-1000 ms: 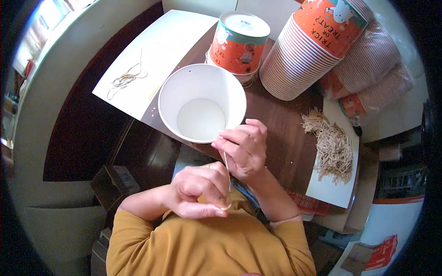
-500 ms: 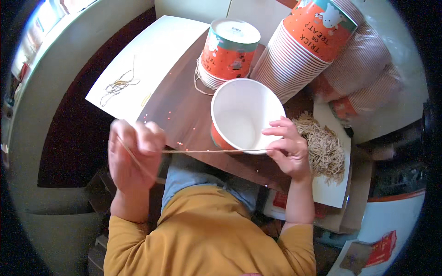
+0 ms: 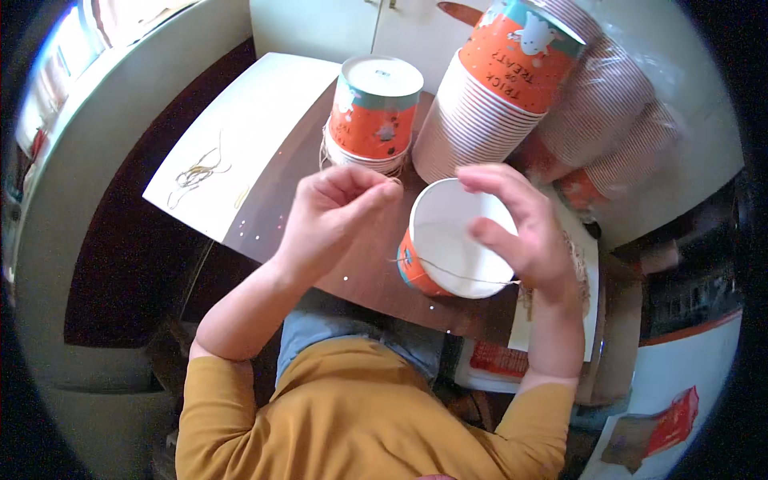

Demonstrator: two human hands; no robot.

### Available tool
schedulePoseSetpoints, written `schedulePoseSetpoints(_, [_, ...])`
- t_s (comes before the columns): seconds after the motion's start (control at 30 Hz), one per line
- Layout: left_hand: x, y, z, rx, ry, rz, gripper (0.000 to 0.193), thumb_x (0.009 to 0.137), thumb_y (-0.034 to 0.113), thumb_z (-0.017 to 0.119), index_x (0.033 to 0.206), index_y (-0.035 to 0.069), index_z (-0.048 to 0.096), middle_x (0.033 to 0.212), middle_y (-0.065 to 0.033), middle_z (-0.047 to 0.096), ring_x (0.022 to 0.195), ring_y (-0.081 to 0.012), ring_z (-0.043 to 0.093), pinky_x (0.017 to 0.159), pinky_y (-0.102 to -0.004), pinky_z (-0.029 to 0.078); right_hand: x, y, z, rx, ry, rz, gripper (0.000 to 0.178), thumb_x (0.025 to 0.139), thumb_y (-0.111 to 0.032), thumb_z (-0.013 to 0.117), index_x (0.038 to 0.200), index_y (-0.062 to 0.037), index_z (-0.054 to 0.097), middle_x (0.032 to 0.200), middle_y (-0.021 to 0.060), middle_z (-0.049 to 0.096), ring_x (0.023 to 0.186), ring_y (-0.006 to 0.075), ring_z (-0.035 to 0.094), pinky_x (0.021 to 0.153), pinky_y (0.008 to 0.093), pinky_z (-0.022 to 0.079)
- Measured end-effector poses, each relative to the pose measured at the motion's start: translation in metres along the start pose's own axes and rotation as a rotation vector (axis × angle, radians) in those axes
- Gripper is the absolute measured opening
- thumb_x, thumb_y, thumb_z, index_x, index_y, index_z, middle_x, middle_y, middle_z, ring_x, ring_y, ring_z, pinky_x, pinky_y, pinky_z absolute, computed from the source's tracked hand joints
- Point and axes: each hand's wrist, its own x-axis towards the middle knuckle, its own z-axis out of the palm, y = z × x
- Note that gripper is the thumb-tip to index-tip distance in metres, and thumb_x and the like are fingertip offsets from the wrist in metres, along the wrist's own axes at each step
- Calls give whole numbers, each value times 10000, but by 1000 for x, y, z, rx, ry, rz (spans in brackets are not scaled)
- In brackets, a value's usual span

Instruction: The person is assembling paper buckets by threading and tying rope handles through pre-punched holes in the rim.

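Note:
A white-lined paper bucket (image 3: pixel 472 212) with an orange outside stands tilted in front of me, its mouth toward me. Over its right rim is my right hand (image 3: pixel 524 228), open, with thumb and fingers apart. A thin string (image 3: pixel 456 270) lies across the near part of the bucket's mouth and passes out of sight by my right wrist. My left hand (image 3: pixel 332 220) is left of the bucket, thumb and forefinger pinched together; what they hold is too small to make out. Behind it, an upside-down orange and teal bucket (image 3: pixel 376 128) has string around its lower edge.
A tall nested stack of buckets (image 3: pixel 488 112) leans at the back, beside plastic-wrapped stacks (image 3: pixel 616 120). Loose strings (image 3: pixel 196 176) lie on a white sheet (image 3: pixel 264 88) at left. A string bundle (image 3: pixel 580 272) is partly behind my right arm. White specks dot the brown table (image 3: pixel 360 264).
My left hand has moved right and farther away, toward the upside-down bucket. The string, earlier taut between both hands, now hangs slack across the bucket. My right hand has opened from its pinch.

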Motion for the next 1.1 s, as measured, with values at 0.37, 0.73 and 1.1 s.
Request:
schedulePoseSetpoints(0.37, [29, 9, 25, -304, -176, -90, 157, 881, 119, 669, 966, -12, 649, 898, -53, 668, 828, -79, 614, 731, -214, 497, 22, -1, 3, -615, 173, -539, 389, 723, -55, 684, 1107, -96, 640, 1215, 120, 542, 1049, 289, 559, 901, 398, 448])
schedulePoseSetpoints(0.73, [56, 5, 48, -327, -255, -310, 102, 898, 96, 606, 971, 24, 608, 926, -63, 648, 823, -130, 631, 737, -248, 533, 5, 5, 3, -1108, 202, -849, 112, 774, -143, 662, 885, -135, 660, 1164, 29, 569, 1112, 196, 516, 975, 399, 419])
schedulePoseSetpoints(1.1, [71, 4, 59, -55, -337, -276, 152, 859, 175, 668, 888, 26, 676, 767, -1, 647, 668, -42, 550, 613, -201, 441, 13, -9, -24, -452, 197, -448, 108, 756, -65, 662, 832, -46, 588, 1007, 124, 592, 937, 276, 563, 841, 364, 445])
